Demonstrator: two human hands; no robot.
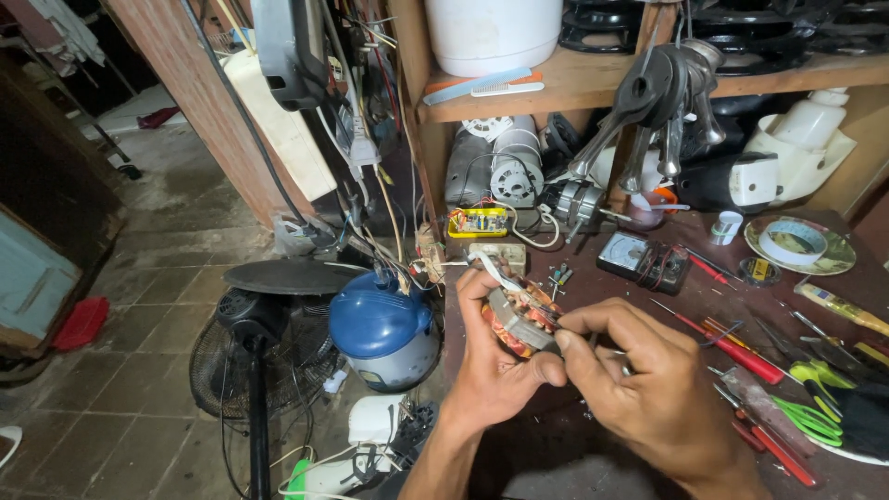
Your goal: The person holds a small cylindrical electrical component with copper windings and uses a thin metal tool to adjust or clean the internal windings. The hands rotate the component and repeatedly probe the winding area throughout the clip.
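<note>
A blue rounded appliance (384, 329) stands at nine o'clock of the hands. The left hand (495, 366) has its fingers clenched around a motor stator (520, 319) with copper windings, held above the tabletop (556, 444). The right hand (648, 389) pinches the stator's edge. Red screwdrivers (732, 347) lie at three o'clock.
</note>
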